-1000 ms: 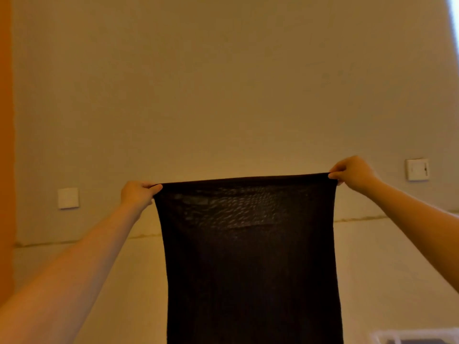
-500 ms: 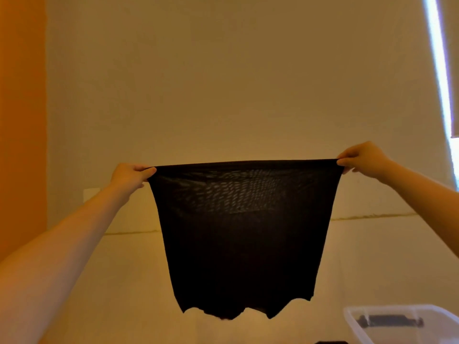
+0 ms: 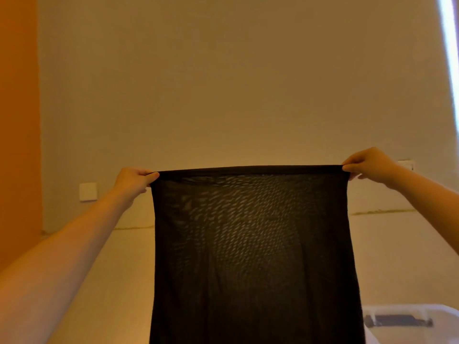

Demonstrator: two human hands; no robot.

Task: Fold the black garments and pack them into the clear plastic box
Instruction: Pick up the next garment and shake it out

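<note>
We are holding one black garment (image 3: 250,244) up in front of us, spread flat between our two hands. Our left hand (image 3: 133,181) pinches the top left corner and our right hand (image 3: 367,165) pinches the top right corner, each one clamped on the cloth between thumb and fingers. The hands are well apart, so the top edge runs taut and nearly level between them. The fabric is thin enough that light shows through its upper part, and it hangs straight down past the bottom of the view, so we cannot see its lower hem or what it rests on, if anything.

The clear plastic box (image 3: 407,319) sits low at the near right, just beside the right edge of the hanging cloth, with a dark latch or handle showing on its near wall. Whether anything is packed in it already, we cannot tell. Behind the garment is a plain wall (image 3: 223,83) with a light switch (image 3: 88,191) to the left.

We judge this to be the start of folding this piece: it is opened out and squared, not yet folded. The next move likely calls for either bringing the two corners together to halve the width, or lowering the cloth onto whatever lies below. Keeping both pinches firm and the top edge level matters, since this slippery thin fabric would bunch easily.
</note>
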